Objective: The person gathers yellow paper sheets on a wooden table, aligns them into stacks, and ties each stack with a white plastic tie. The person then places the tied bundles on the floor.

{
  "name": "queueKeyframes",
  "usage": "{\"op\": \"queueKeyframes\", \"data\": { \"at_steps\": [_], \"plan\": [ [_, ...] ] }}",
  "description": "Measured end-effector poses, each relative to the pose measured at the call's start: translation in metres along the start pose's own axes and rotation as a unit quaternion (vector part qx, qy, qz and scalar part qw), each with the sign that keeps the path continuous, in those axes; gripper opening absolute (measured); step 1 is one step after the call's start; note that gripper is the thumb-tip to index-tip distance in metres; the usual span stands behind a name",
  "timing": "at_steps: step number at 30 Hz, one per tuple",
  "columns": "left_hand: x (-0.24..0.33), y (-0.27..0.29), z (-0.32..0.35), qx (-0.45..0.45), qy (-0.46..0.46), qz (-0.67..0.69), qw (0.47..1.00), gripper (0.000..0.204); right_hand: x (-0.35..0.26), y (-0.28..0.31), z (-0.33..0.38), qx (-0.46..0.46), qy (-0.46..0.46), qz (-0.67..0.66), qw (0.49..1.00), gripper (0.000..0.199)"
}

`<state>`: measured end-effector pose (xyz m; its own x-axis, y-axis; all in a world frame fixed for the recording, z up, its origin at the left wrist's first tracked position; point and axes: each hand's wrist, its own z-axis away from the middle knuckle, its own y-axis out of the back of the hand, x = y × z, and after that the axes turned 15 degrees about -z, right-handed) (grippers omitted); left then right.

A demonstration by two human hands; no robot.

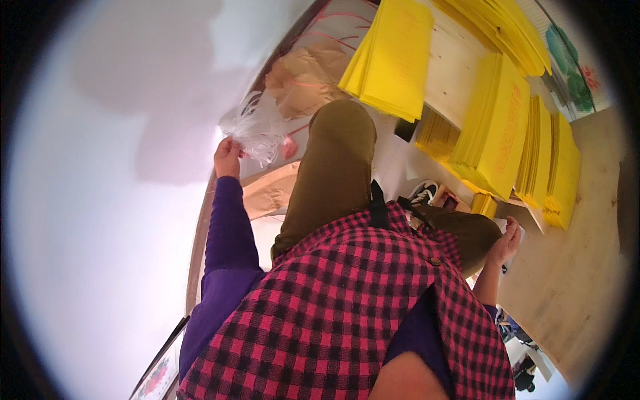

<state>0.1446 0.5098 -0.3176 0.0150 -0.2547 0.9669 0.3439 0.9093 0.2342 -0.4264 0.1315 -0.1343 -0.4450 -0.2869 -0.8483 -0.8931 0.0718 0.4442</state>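
Note:
My left hand (228, 157) is raised at the left, its fingers closed on the lower end of a fluffy bundle of clear plastic strips (256, 128). The bundle fans out over a crumpled brown paper (308, 79). On the other side, my right hand (507, 244) is beside my knee, near the wooden board. Its fingers are bent together against a small white piece (521, 237), which shows at the hand's edge; most of it is hidden. Stacks of yellow envelope-like packets (493, 127) stand above and left of this hand.
Another yellow stack (392, 57) lies at the top. Light wooden boards (567, 273) run down the right side. Below the left hand lies a flat brown paper (272, 190). A shoe (424, 193) shows under the shelf. A white wall (100, 233) fills the left.

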Motion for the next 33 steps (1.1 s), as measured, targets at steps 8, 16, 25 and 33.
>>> {"op": "queueKeyframes", "data": {
  "at_steps": [8,16,25,33],
  "plan": [
    [0.153,0.064,0.056,-0.028,-0.072,0.094,0.993,0.017,-0.155,-0.091,0.039,-0.232,0.087,-0.218,0.944,0.010],
    [0.223,0.049,0.094,-0.072,-0.139,0.073,0.985,0.023,-0.274,-0.177,0.080,-0.574,0.207,-0.247,0.752,0.037],
    [0.226,0.041,0.107,-0.122,-0.197,0.034,0.972,0.020,-0.272,-0.195,0.130,-0.761,0.009,-0.169,0.626,0.025],
    [0.207,0.054,0.082,-0.041,-0.211,-0.138,0.967,0.018,-0.264,-0.142,0.094,-0.696,0.026,-0.332,0.637,0.020]
  ]
}}
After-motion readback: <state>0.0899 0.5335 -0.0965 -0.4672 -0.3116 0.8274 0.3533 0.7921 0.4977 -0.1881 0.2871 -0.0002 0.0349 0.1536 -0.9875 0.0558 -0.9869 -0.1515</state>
